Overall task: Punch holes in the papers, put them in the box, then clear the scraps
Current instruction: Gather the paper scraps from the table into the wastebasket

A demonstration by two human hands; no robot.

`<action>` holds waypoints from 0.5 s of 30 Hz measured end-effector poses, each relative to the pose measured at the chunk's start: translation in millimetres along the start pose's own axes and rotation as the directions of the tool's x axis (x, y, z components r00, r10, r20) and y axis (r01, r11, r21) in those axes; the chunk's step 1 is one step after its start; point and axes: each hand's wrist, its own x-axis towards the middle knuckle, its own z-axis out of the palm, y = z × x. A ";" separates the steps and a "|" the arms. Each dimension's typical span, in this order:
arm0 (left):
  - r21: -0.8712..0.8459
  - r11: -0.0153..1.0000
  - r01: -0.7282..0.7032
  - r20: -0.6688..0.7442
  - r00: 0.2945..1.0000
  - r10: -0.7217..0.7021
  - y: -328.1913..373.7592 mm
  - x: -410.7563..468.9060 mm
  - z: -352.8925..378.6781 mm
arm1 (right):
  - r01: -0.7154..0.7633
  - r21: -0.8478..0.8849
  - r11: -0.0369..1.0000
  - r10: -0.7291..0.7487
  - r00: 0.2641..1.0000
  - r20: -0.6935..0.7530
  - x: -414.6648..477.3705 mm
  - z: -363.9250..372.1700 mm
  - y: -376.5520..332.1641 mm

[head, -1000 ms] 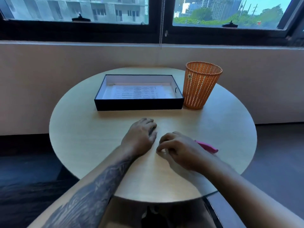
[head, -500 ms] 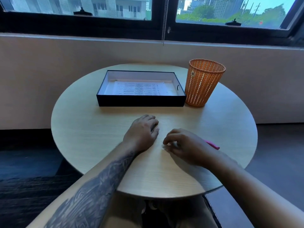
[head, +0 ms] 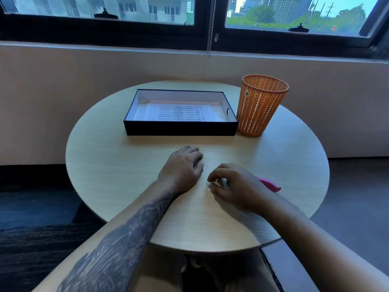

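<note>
The black box (head: 181, 130) stands at the back of the round table (head: 117, 169), with printed papers (head: 177, 112) lying flat inside it. My left hand (head: 181, 168) rests palm down on the table in front of the box, fingers relaxed and holding nothing. Just to its right, my right hand (head: 233, 187) has its fingers curled, and thumb and fingertips pinch tiny white paper scraps (head: 210, 186) on the table top. The pink hole punch (head: 270, 184) lies behind my right hand, mostly hidden by it.
An orange mesh waste basket (head: 260, 106) stands upright at the right end of the box, touching or nearly touching it. A wall and window ledge run behind the table. A dark floor surrounds it.
My right hand's fingers have curled in a little over the scraps. My left hand has stayed in place. The view has shifted slightly.
</note>
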 end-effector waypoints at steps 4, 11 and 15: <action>-0.010 1.000 0.002 0.005 1.000 -0.002 0.7 -0.1 -0.4 | -0.011 0.006 1.000 0.011 1.000 -0.025 4.4 1.7 -0.9; 0.003 1.000 -0.003 0.004 1.000 0.003 1.1 0.2 -0.8 | 0.090 -0.087 0.992 -0.082 0.992 0.096 0.3 -7.1 0.0; 0.008 1.000 -0.010 -0.009 1.000 0.010 1.6 -0.7 -2.1 | 0.124 -0.138 0.983 -0.111 0.989 0.098 -1.0 -7.7 -3.5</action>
